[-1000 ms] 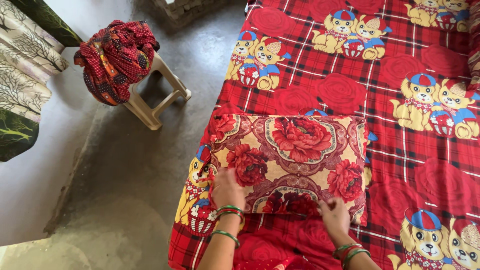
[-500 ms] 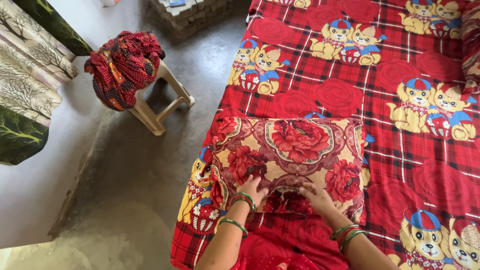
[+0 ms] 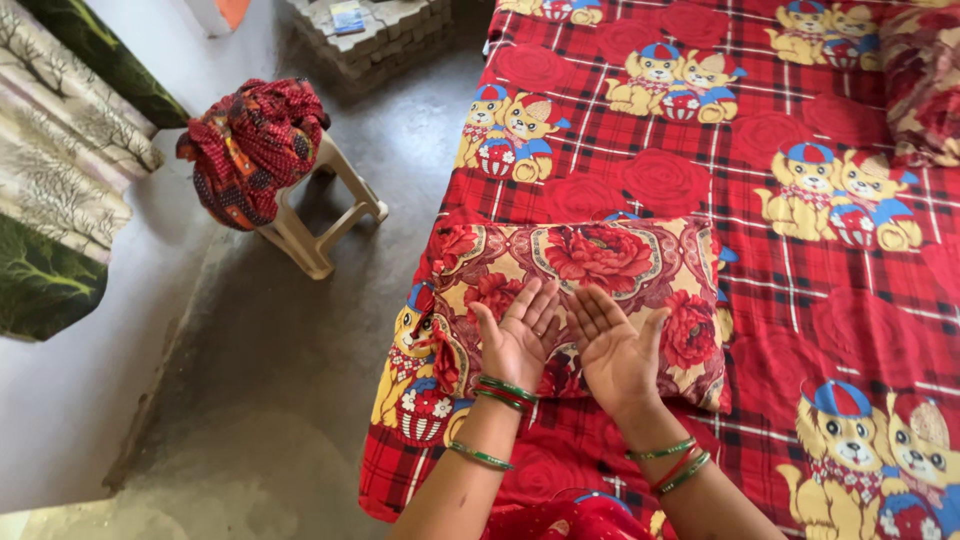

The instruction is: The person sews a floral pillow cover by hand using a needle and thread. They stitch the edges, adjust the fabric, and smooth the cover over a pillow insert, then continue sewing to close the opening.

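A pillow (image 3: 620,265) in a cream cover with large red roses lies on the near left part of the bed. My left hand (image 3: 518,335) and my right hand (image 3: 612,350) are held side by side just above its near half, palms turned up, fingers spread, holding nothing. Green and red bangles ring both wrists. The bed carries a red plaid sheet (image 3: 800,300) printed with roses and cartoon bears.
A beige plastic stool (image 3: 322,215) stands on the grey concrete floor left of the bed, with a bundle of red patterned cloth (image 3: 250,145) on it. A tree-print curtain (image 3: 50,200) hangs at far left. Another floral pillow (image 3: 925,85) lies at top right; stacked bricks (image 3: 375,30) sit behind.
Both hands were pressing palm-down on the pillow's near edge; they have lifted, come together and turned palms up. The view has tilted slightly, showing more of the bed's right side.
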